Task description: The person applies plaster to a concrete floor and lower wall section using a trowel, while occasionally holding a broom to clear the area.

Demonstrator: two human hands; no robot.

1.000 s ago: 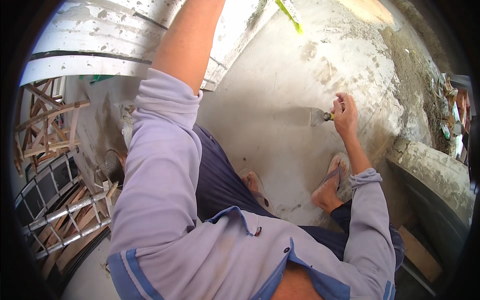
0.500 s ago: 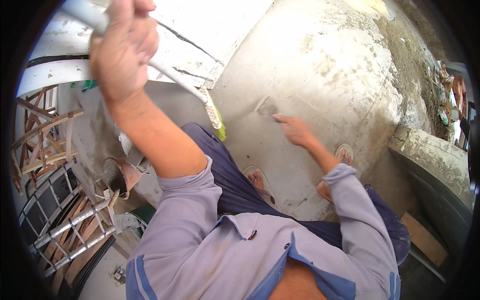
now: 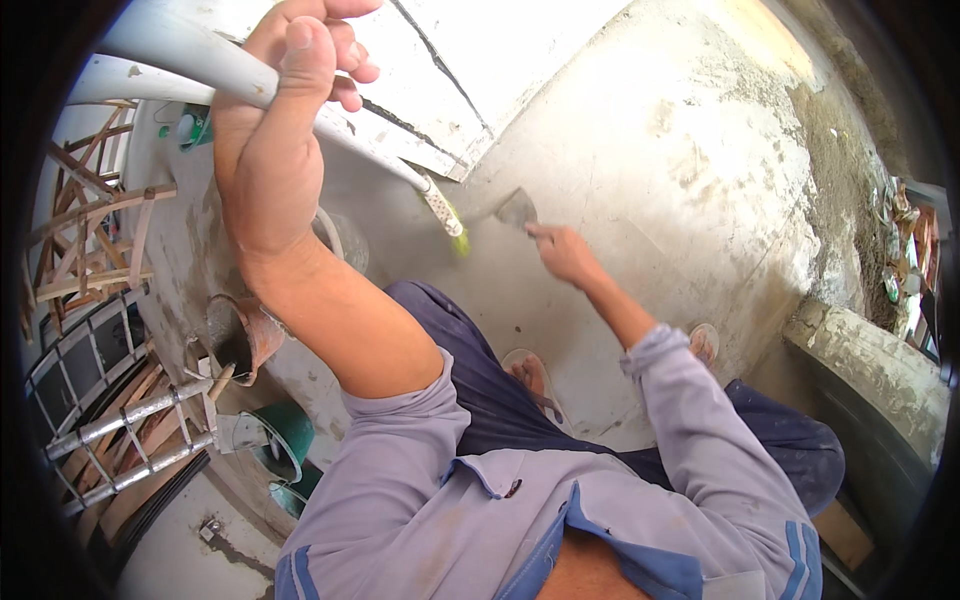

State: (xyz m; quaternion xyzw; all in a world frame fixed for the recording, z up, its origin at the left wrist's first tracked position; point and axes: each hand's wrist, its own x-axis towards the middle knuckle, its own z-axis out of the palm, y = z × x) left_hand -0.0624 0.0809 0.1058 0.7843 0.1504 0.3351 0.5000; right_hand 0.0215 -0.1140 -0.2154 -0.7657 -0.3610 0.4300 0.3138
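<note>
My left hand (image 3: 280,160) is raised at the upper left, thumb and palm on the white handle (image 3: 190,50) of a broom, its fingertips loosely curled. The broom's head with bright green bristles (image 3: 458,240) is down on the grey concrete floor (image 3: 610,220), beside a white board (image 3: 520,40). My right hand (image 3: 565,255) grips a putty knife (image 3: 517,210) low over the floor, a short way right of the broom head. My feet in flip-flops (image 3: 535,385) stand below and to the right.
Wooden frames (image 3: 85,200), a metal ladder (image 3: 130,440), a pipe-like orange container (image 3: 262,340) and green buckets (image 3: 282,445) crowd the left. A rough plastered ledge (image 3: 865,360) runs along the right, with scraps (image 3: 900,240) behind it.
The broom head has swept down from the top onto the floor, and my left hand has come into view. My right hand with the putty knife has moved left toward the bristles.
</note>
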